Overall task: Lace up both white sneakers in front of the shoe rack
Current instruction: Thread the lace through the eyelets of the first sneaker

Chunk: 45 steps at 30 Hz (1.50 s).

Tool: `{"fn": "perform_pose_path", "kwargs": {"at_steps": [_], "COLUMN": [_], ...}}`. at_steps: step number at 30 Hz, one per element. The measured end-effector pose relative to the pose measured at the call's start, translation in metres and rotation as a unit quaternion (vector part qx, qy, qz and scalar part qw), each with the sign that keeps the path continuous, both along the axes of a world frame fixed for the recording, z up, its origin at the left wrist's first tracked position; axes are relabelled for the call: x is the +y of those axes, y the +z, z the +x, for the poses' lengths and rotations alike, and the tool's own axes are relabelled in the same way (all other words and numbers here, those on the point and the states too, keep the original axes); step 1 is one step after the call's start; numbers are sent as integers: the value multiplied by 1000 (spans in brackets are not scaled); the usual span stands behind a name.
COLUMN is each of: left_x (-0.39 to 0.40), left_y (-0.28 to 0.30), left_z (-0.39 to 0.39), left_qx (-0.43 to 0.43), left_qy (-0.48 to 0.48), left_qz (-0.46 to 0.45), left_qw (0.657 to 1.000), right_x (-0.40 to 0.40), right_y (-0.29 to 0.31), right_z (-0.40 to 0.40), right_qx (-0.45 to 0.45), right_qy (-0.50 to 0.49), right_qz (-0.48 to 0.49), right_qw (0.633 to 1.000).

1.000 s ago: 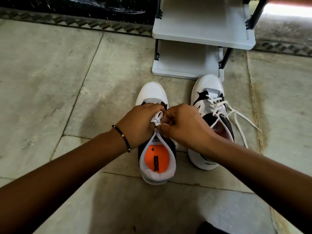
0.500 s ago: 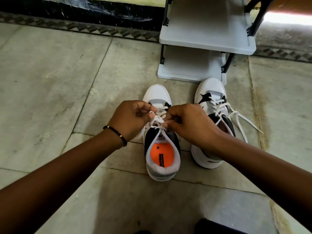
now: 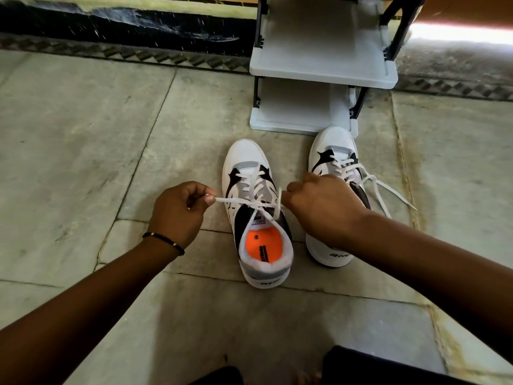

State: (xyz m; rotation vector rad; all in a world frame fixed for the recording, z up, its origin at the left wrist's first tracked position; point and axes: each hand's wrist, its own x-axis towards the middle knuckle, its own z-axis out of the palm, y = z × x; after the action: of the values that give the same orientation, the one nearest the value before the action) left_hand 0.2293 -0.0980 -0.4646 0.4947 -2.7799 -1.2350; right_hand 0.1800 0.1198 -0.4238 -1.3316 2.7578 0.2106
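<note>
Grey stone-slab floor (image 3: 83,129) meets a dark scuffed wall base (image 3: 111,23).

Bare forearms, no sleeves; thin black bead bracelet (image 3: 163,239) with gold accents on left wrist.

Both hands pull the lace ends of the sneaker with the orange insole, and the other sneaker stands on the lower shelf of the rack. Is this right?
Not quite. The head view shows the other sneaker on the floor, in front of the rack. The rest holds: left hand and right hand pull that sneaker's lace ends.

Stone floor (image 3: 83,134) under two white sneakers (image 3: 259,218) and a shoe rack (image 3: 299,112).
</note>
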Motion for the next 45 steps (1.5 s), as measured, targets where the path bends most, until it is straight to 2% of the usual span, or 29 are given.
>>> {"fn": "perform_pose_path", "kwargs": {"at_steps": [8, 15, 18, 21, 22, 24, 26, 29, 36, 38, 42, 45], "left_x": [-1, 2, 0, 6, 11, 22, 28, 23, 30, 23, 3, -2], "left_y": [-10, -11, -8, 1, 4, 8, 7, 0, 5, -1, -16, -24], "left_z": [2, 1, -1, -1, -2, -6, -10, -14, -15, -14, -19, -22], "left_qx": [-2, -18, -51, -19, -6, 23, 32, 64, 95, 114, 175, 211], "left_qy": [58, 74, 19, -78, -121, -200, -265, -294, -290, -292, -312, -325], "left_qz": [62, 132, 72, -51, -121, -240, -299, -367, -428, -431, -431, -415], "left_qw": [996, 988, 996, 995, 985, 950, 916, 880, 851, 846, 828, 823], "right_x": [-2, 1, 4, -1, -6, -19, -29, -29, -24, -21, -12, -12], "right_y": [4, 0, 1, 7, 8, 5, -4, -11, -14, -18, -29, -29], "right_z": [4, 2, -6, -8, -4, 6, 15, 13, -6, -8, -6, -6], "right_qx": [-43, -62, -91, -87, -88, -100, -108, -94, -124, -96, 2, 17], "right_qy": [-18, -48, -87, -127, -122, -109, -95, -85, -67, -56, -1, -5], "right_qz": [55, 43, -19, -137, -160, -145, -108, -98, -86, -40, -9, -5], "right_qw": [997, 996, 992, 978, 976, 978, 984, 987, 986, 993, 1000, 1000]}}
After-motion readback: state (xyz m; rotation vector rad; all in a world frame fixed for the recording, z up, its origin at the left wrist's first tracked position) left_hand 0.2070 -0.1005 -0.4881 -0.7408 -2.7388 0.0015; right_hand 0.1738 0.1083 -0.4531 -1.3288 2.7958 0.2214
